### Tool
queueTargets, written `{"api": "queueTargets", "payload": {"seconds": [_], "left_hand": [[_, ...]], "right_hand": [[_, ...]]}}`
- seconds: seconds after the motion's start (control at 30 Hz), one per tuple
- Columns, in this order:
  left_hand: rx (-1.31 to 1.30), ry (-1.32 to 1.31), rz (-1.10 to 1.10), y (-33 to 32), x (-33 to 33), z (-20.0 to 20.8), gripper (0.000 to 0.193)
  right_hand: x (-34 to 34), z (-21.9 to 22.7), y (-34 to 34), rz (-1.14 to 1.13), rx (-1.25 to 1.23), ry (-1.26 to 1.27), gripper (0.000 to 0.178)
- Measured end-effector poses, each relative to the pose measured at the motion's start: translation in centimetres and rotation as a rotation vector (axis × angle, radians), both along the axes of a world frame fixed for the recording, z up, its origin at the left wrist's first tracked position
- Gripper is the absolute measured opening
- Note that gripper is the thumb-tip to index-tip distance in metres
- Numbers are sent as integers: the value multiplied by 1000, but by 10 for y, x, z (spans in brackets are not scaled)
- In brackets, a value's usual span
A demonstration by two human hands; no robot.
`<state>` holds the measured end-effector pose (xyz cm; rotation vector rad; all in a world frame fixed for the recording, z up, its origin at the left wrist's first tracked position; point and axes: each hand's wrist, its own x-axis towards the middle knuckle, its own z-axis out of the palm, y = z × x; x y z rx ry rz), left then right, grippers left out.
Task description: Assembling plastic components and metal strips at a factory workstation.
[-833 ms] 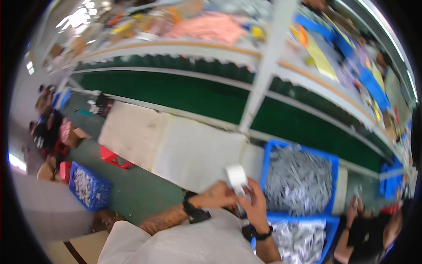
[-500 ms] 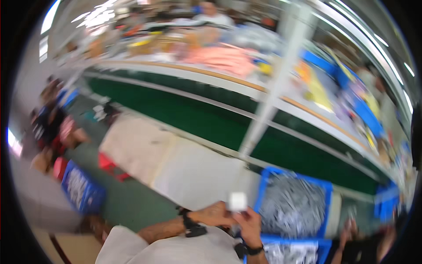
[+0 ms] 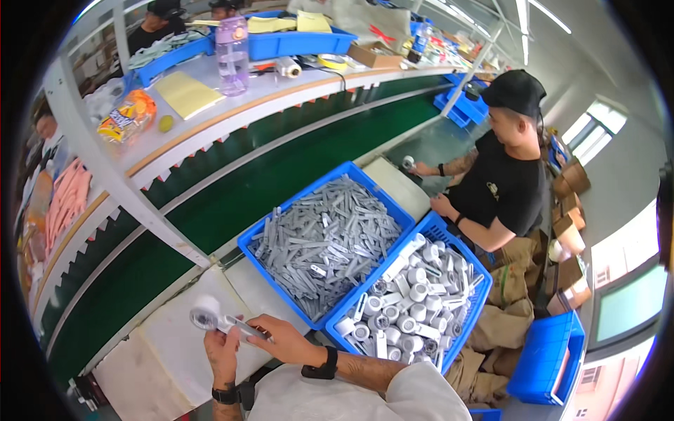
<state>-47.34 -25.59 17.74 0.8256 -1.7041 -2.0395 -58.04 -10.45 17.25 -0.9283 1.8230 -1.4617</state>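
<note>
My left hand [image 3: 223, 354] is closed round the neck of a white round-headed plastic part [image 3: 206, 313], which looks like a small handheld fan. Its round face is dark inside. My right hand [image 3: 282, 340] pinches a narrow grey plastic strip [image 3: 249, 328], whose far end meets or overlaps the white part; whether they are joined cannot be made out. Right of my hands, a blue bin [image 3: 247, 247] holds a heap of similar grey strips. Nearer me, a blue basket [image 3: 480, 298] is full of similar white round-headed parts.
A co-worker [image 3: 509, 175] in black stands beyond the bins, with a white part in one hand. A pale board [image 3: 165, 351] lies under my hands. Beyond runs a green conveyor belt [image 3: 281, 151] and a cluttered shelf with a bottle [image 3: 232, 59]. A white post [image 3: 133, 203] rises at left.
The view has swung to the right, bringing the bins and co-worker toward the middle. My hands now appear further left, and the grey strip shows in my right hand.
</note>
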Motion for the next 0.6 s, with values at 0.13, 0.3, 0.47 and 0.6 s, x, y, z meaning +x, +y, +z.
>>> {"api": "queueTargets", "payload": {"seconds": [0.13, 0.3, 0.47, 0.6], "left_hand": [[411, 21, 36, 1, -9, 30, 48], [514, 229, -272, -16, 12, 4, 54], [378, 83, -3, -10, 40, -23, 58], [407, 37, 34, -12, 49, -26, 55]], "right_hand": [[-14, 1, 6, 229, -137, -778, 36], [-13, -16, 12, 326, -165, -1179, 38], [-40, -47, 6, 326, 182, -530, 32], [-143, -90, 31, -116, 295, 593, 19]]}}
